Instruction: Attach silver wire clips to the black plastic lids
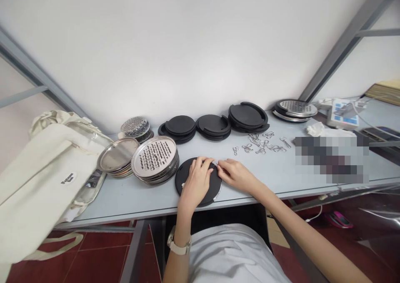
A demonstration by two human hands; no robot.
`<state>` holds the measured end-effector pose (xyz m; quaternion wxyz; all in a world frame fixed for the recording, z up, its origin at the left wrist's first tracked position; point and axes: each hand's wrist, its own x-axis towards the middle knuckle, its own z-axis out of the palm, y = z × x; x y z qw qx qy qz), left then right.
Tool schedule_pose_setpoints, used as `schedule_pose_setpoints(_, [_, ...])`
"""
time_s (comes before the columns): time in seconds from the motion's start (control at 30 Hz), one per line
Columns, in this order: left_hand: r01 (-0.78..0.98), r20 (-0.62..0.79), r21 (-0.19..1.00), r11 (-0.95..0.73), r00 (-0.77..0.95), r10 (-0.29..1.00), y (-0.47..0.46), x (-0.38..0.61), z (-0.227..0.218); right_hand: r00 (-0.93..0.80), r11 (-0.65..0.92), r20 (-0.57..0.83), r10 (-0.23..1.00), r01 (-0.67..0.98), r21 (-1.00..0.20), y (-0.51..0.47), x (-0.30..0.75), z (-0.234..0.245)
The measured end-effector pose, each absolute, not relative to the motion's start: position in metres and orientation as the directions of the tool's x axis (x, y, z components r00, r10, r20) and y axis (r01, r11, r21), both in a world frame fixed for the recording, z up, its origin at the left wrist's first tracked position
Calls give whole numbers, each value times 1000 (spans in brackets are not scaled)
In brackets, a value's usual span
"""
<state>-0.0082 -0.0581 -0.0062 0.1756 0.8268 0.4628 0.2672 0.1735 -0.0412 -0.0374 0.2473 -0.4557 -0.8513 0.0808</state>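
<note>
A black round plastic disc (206,196) with a shiny metal edge on its right side lies near the table's front edge. My left hand (197,179) lies over it, palm down, the fingers bent together and pressed on its upper part. At the disc's upper right rim my right hand (233,172) is closed in a pinch. A small metal piece (215,163), like a wire clip, shows between the fingertips of both hands; most of it is hidden. Several loose wire clips (261,143) are scattered beyond my right hand.
Stacks of round metal grater plates (154,158) and plain metal discs (120,155) stand at left, beside a cream cloth bag (40,179). Along the wall are black disc stacks (214,125) and a grater stack (295,108). A power strip (343,112) lies at right.
</note>
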Motion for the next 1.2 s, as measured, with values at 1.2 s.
schedule_pose_setpoints(1.2, [724, 290, 499, -477, 379, 879, -62, 1, -9, -444, 542, 321, 837, 755, -369, -42, 174, -36])
